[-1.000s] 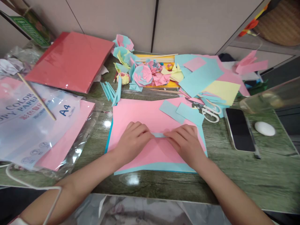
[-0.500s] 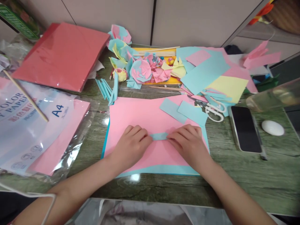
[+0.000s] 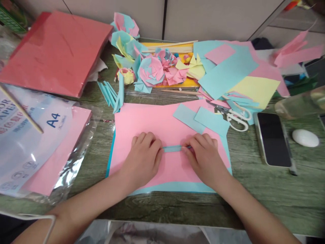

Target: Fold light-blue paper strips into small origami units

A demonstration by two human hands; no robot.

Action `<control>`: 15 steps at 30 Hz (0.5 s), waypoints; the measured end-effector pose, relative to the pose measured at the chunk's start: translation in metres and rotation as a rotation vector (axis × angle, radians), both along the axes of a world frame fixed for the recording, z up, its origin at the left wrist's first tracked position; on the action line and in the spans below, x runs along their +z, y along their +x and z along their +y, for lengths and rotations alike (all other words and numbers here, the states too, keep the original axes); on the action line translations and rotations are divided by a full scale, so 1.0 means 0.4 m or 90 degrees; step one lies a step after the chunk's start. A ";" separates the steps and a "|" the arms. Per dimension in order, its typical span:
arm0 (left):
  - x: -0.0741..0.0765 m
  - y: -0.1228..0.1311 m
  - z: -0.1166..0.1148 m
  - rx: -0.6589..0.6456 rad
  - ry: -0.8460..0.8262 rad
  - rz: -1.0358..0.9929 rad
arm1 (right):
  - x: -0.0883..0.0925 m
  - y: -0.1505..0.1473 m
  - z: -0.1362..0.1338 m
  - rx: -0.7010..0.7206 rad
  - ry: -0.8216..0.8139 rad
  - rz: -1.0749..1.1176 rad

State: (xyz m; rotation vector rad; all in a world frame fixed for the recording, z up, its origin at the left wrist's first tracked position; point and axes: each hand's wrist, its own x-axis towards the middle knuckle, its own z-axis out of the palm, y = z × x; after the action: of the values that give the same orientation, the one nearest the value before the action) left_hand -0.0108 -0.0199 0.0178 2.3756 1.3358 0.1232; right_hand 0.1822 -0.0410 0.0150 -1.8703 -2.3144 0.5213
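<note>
A narrow folded strip of light blue paper [image 3: 172,148] lies level above a pink sheet [image 3: 147,118], its two ends pinched in my hands. My left hand [image 3: 144,157] is closed on the strip's left end, and my right hand [image 3: 204,159] is closed on the right end. The fingers hide both ends. Beneath the pink sheet a light blue sheet [image 3: 172,187] shows along the near edge. Two light blue paper rectangles [image 3: 213,119] overlap at the sheet's upper right, just beyond my right hand.
White-handled scissors [image 3: 237,120] lie right of the rectangles, near a phone [image 3: 273,139] and a white oval object [image 3: 305,138]. Folded blue strips [image 3: 109,93] and paper flowers [image 3: 151,70] are behind. A plastic A4 paper packet [image 3: 38,135] and red paper stack [image 3: 58,51] occupy the left.
The blue strip looks narrower, with a fold line along its length now showing. My fingers have shifted slightly on its ends. The camera view has moved a little.
</note>
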 end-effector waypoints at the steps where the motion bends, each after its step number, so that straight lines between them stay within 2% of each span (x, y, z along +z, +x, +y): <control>1: 0.000 0.000 -0.001 0.006 -0.002 0.012 | 0.000 -0.002 0.000 -0.003 -0.002 -0.006; 8: 0.003 0.003 -0.005 0.025 -0.015 0.037 | 0.002 -0.005 0.003 -0.019 -0.011 -0.014; 15: -0.003 0.008 0.001 0.008 -0.007 0.047 | 0.000 -0.005 0.013 -0.024 -0.017 -0.003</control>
State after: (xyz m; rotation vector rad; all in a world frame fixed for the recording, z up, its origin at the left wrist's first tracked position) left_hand -0.0077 -0.0194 0.0164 2.3836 1.3820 0.0324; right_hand 0.1802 -0.0359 0.0149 -1.9257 -2.2819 0.5466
